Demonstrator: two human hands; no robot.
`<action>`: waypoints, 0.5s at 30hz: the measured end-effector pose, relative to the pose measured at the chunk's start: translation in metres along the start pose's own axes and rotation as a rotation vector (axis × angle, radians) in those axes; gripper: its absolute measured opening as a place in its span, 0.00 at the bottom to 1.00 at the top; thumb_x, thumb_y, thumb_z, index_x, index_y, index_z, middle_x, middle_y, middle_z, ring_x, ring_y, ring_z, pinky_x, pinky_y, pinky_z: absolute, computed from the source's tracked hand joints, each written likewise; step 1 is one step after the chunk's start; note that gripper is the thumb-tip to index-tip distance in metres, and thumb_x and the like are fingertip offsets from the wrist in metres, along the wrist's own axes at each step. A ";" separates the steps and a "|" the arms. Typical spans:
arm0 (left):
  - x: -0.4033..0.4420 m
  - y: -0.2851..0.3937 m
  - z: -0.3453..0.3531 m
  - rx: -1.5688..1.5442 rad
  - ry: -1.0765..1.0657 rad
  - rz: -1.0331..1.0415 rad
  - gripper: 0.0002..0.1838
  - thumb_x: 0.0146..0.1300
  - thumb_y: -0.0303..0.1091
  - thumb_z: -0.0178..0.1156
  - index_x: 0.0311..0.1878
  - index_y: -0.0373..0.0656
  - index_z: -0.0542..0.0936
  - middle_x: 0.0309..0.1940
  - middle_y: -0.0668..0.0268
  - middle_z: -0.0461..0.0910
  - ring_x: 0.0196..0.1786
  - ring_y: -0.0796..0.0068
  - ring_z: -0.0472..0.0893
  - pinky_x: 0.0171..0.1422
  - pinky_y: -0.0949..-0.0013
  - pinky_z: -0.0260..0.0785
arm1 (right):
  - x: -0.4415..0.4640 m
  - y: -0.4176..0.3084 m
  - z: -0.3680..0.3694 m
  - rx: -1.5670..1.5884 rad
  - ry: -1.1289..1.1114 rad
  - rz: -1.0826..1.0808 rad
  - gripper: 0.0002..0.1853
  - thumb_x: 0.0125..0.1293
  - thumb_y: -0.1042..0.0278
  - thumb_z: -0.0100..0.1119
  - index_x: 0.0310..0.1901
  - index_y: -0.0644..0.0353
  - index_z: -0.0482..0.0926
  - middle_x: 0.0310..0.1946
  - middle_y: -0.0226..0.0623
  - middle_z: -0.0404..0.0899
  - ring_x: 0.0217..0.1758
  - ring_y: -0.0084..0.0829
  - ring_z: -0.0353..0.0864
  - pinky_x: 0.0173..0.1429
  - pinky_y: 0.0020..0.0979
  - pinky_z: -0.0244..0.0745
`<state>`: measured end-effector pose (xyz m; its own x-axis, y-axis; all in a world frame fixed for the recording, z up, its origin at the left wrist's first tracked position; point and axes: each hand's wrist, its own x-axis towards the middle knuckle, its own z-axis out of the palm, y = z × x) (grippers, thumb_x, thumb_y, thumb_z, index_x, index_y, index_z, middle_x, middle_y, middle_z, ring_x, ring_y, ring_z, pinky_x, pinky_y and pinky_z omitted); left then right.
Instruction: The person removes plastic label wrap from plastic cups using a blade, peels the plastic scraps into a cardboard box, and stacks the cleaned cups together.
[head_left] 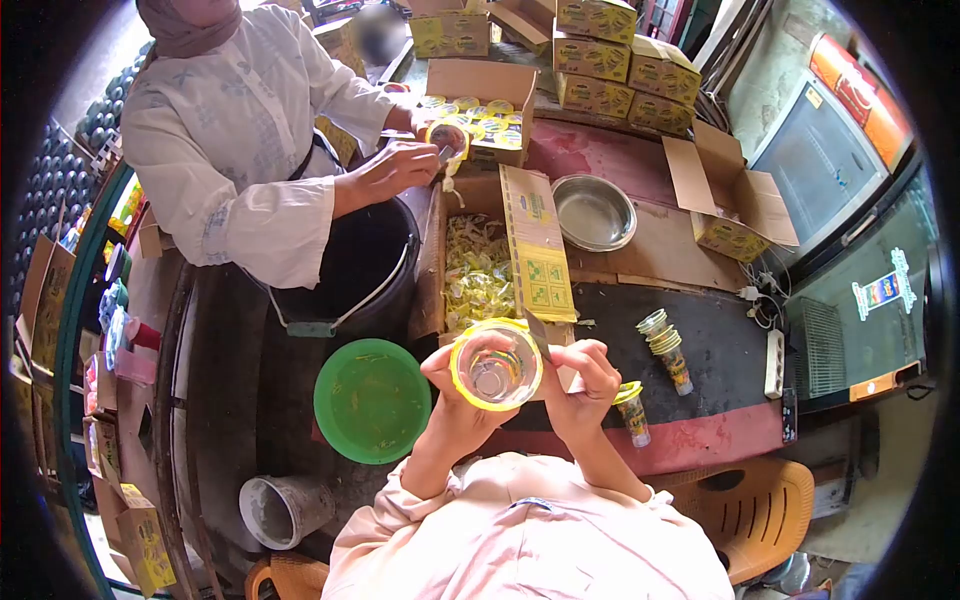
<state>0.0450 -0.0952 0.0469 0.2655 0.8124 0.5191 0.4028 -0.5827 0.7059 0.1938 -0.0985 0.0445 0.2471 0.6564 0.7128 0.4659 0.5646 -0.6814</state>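
My left hand is wrapped round a clear plastic cup with a yellow rim. The cup's mouth faces me, and I look down into it. In my right hand is a knife, its dark blade up against the right side of the cup's rim; the handle is mostly hidden by the fingers. Just beyond the cup stands an open carton full of torn yellow and clear plastic scraps. A printed cup lies to the right of my right hand, with a stack of cups farther off.
A green basin sits to my left, beside a black bucket. Across the table a co-worker holds a cup and a blade. A metal bowl, a box of lidded cups and an open carton stand farther back.
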 end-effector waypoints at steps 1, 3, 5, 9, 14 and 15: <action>0.001 -0.002 0.001 -0.030 0.005 0.003 0.40 0.48 0.32 0.69 0.54 0.41 0.49 0.51 0.61 0.64 0.54 0.68 0.68 0.59 0.65 0.60 | 0.001 0.001 0.001 0.000 -0.007 -0.001 0.09 0.45 0.80 0.66 0.31 0.60 0.80 0.21 0.31 0.76 0.26 0.26 0.72 0.35 0.25 0.64; 0.004 -0.006 0.000 0.002 -0.037 0.031 0.40 0.47 0.31 0.70 0.54 0.41 0.50 0.50 0.62 0.64 0.54 0.67 0.67 0.60 0.65 0.59 | 0.006 0.005 0.002 -0.016 -0.016 -0.015 0.09 0.45 0.79 0.67 0.31 0.60 0.80 0.21 0.31 0.76 0.26 0.26 0.71 0.34 0.25 0.64; 0.007 -0.009 -0.002 0.043 -0.070 0.034 0.39 0.45 0.31 0.70 0.53 0.41 0.52 0.50 0.63 0.64 0.54 0.67 0.67 0.60 0.65 0.58 | 0.010 0.006 0.004 -0.009 -0.021 -0.008 0.09 0.45 0.79 0.67 0.30 0.58 0.81 0.21 0.30 0.77 0.25 0.25 0.72 0.35 0.25 0.62; 0.015 -0.011 -0.003 -0.118 -0.001 -0.056 0.37 0.41 0.32 0.73 0.51 0.43 0.58 0.48 0.65 0.66 0.53 0.68 0.66 0.60 0.66 0.57 | 0.013 0.008 0.009 0.019 -0.037 0.007 0.09 0.45 0.77 0.68 0.30 0.55 0.81 0.21 0.29 0.78 0.22 0.24 0.73 0.36 0.26 0.59; 0.018 -0.015 0.004 -0.068 0.113 -0.107 0.26 0.38 0.39 0.72 0.43 0.49 0.73 0.42 0.74 0.74 0.52 0.66 0.60 0.58 0.63 0.53 | 0.020 0.010 0.014 0.004 -0.041 -0.032 0.10 0.44 0.78 0.68 0.29 0.55 0.81 0.21 0.29 0.79 0.22 0.24 0.74 0.36 0.25 0.59; 0.019 -0.015 0.005 -0.092 0.128 -0.090 0.26 0.38 0.39 0.73 0.42 0.49 0.74 0.41 0.75 0.75 0.51 0.66 0.61 0.57 0.64 0.53 | 0.021 0.011 0.013 0.008 -0.060 -0.032 0.10 0.44 0.79 0.68 0.29 0.56 0.81 0.21 0.30 0.78 0.22 0.25 0.73 0.36 0.25 0.60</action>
<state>0.0479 -0.0711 0.0436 0.1159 0.8556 0.5045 0.3367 -0.5117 0.7904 0.1928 -0.0721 0.0498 0.1806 0.6663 0.7235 0.4661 0.5898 -0.6595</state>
